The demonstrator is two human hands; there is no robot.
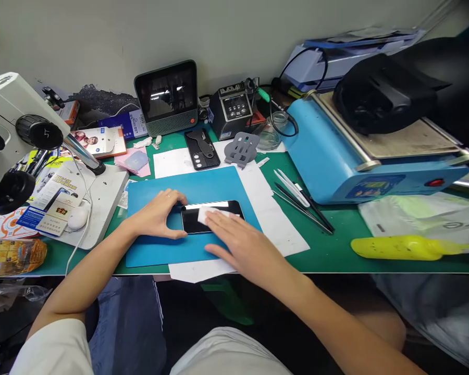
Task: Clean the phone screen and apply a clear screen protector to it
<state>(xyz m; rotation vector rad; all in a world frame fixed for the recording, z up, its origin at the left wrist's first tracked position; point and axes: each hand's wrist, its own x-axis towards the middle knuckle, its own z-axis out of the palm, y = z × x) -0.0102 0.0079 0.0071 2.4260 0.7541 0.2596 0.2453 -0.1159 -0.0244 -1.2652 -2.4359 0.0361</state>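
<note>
A smartphone (190, 221) with a dark, glossy screen lies sideways on a blue mat (152, 255). My left hand (156, 214) braces its left end, fingers at the upper corner and thumb at the lower edge. Under the fingertips of my right hand (238, 237), a folded white wipe (203, 214) is pressed flat on the screen. The right hand covers much of the phone's right half. Sheets of white paper (285, 234) stick out from under the mat.
Left stands a microscope (39, 130). Behind the mat are a black phone case (201, 149), a grey stand (241, 148) and a smart display (168, 96). Tweezers and pen-like tools (305, 203), a blue machine (324, 156) and a yellow bottle (398, 247) lie to the right.
</note>
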